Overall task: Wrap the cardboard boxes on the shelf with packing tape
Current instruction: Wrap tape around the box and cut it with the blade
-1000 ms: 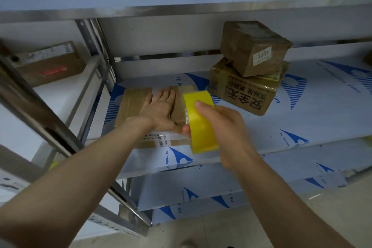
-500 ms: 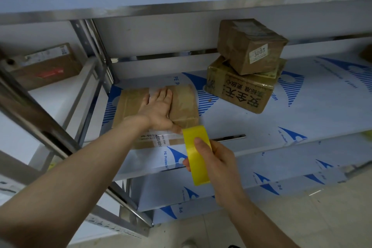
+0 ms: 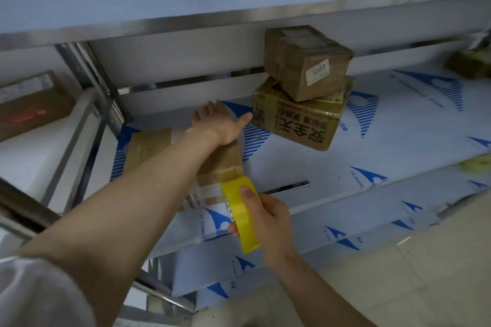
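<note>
Gripping the tape roll, right hand sits beside flat box.

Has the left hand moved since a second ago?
Yes. The left hand slid along the flat box, from its middle to its far end, nearer the printed box.

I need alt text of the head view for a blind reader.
A right hand grips a yellow tape roll at the near edge of a flat cardboard box on a shelf; the open left hand reaches across the box.
</note>
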`<action>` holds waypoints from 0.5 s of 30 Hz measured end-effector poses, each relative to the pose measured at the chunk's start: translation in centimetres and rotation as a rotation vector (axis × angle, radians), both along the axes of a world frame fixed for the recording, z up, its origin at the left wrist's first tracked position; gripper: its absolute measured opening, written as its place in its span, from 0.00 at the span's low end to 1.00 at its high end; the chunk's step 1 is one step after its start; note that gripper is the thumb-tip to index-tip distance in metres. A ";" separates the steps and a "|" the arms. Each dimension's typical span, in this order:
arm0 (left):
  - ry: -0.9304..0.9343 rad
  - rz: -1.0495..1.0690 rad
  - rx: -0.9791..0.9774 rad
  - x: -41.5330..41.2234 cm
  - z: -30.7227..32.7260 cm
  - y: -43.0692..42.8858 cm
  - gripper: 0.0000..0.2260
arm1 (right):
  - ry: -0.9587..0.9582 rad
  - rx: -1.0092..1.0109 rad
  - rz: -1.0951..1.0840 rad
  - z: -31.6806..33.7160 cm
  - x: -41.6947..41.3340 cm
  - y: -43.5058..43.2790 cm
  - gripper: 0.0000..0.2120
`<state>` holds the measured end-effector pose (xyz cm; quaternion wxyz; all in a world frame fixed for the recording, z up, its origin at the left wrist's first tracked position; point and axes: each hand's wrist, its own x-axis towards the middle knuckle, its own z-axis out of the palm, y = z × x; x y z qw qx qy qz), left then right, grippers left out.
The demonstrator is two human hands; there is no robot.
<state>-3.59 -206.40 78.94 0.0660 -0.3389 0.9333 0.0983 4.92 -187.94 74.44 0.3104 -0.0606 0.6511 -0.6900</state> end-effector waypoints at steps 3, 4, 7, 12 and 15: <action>0.073 0.019 -0.055 -1.2 -1.4 -1.1 0.33 | 0.026 0.018 0.014 -0.2 -0.3 0.1 0.17; 0.132 0.039 -0.066 -1.5 -1.7 -1.4 0.29 | 0.033 0.033 0.024 -0.3 -0.3 0.1 0.17; 0.201 0.105 -0.023 -2.3 -1.9 -2.2 0.26 | 0.038 0.071 0.032 -0.6 -0.7 0.1 0.17; 0.162 0.203 0.073 -2.6 -2.0 -2.6 0.31 | 0.011 0.083 0.017 -0.8 -0.9 0.0 0.16; 0.086 0.120 -0.100 -2.4 -1.7 -1.8 0.32 | 0.009 0.082 0.031 -0.7 -0.8 0.2 0.16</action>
